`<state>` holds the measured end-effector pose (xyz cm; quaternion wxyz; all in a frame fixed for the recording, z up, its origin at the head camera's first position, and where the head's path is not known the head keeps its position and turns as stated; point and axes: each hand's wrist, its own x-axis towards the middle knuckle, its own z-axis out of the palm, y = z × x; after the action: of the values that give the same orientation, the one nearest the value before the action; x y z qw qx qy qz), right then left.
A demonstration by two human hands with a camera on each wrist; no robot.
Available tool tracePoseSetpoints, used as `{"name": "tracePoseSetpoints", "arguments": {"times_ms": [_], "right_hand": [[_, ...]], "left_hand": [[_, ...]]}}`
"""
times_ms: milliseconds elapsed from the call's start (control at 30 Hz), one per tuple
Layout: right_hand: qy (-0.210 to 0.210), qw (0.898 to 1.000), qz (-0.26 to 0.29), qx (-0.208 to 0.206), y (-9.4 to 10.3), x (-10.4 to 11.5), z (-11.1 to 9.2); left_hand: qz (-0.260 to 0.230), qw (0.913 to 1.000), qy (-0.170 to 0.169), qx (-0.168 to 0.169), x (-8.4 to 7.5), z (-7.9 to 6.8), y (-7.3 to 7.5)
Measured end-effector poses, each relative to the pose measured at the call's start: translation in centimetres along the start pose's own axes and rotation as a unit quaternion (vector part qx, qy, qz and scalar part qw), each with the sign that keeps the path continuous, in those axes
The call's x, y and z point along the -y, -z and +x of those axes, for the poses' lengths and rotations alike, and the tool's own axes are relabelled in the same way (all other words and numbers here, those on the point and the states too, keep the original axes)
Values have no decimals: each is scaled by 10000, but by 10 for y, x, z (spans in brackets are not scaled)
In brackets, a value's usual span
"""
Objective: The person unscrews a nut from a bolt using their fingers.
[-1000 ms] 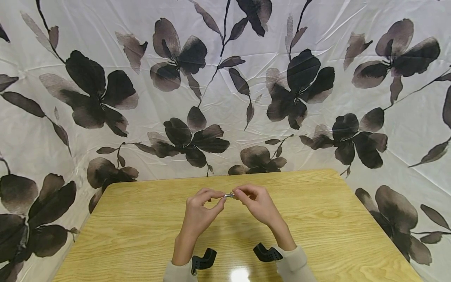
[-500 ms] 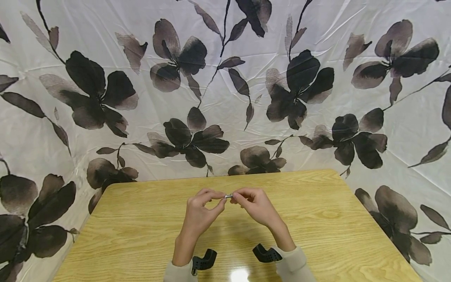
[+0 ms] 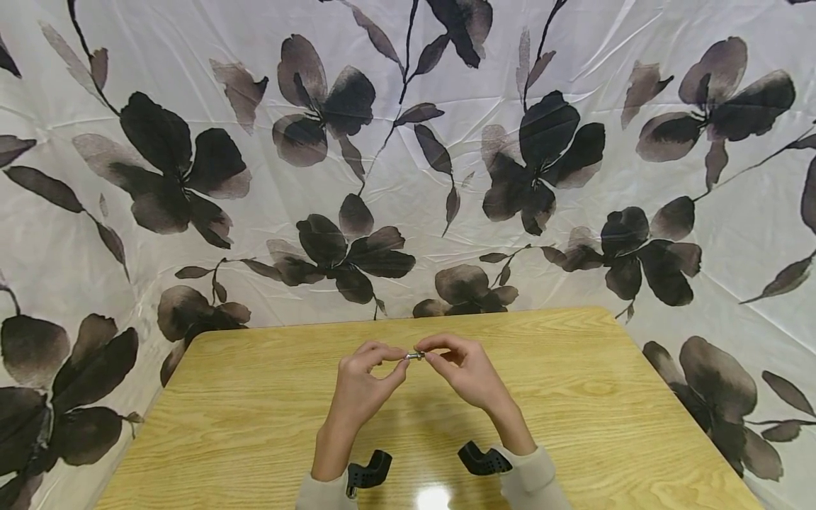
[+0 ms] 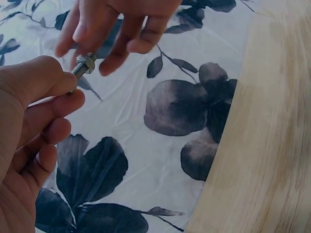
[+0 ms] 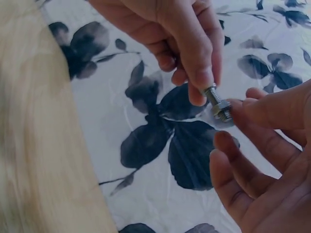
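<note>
Out over the table, my left hand (image 3: 365,381) pinches a small metal bolt (image 5: 212,95) by its head end between thumb and index finger. A hex nut (image 5: 221,108) sits on the thread close to the bolt's free end, with a little thread showing past it. Facing it, my right hand (image 3: 473,374) has its thumb and index finger parted around that end. In the right wrist view, one right fingertip (image 5: 236,108) lies right at the nut while the thumb is drawn back. The bolt head is hidden by the left fingers.
Below the hands is a light wood-grain table (image 3: 255,411). A white cloth with dark flowers (image 3: 446,142) hangs behind it and at its sides. Black camera mounts (image 3: 371,469) sit at both wrists, by the pale sleeves (image 3: 532,476).
The right fingers closed in on the bolt's nut end half a second ago and have now parted, with the index finger raised. The left hand keeps its pinch and place.
</note>
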<state>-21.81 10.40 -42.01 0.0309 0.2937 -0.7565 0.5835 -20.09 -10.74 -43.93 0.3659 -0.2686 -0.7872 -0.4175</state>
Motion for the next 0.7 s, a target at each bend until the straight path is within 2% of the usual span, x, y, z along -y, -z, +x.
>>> {"name": "tracePoseSetpoints", "arguments": {"times_ms": [133,233,467,700], "right_hand": [[172,9997,108,-107,0,1,0],[152,9996,91,-229,0,1,1],[-378,9979,-70,-524,0,1,1],[-635,9973,-242,-284,0,-4,3]], "left_hand": [[-22,10000,34,-2,0,0,0],[-52,10000,33,-41,0,1,0],[-86,9999,7,-145,0,1,-1],[-137,9997,-75,-210,0,2,-1]]}}
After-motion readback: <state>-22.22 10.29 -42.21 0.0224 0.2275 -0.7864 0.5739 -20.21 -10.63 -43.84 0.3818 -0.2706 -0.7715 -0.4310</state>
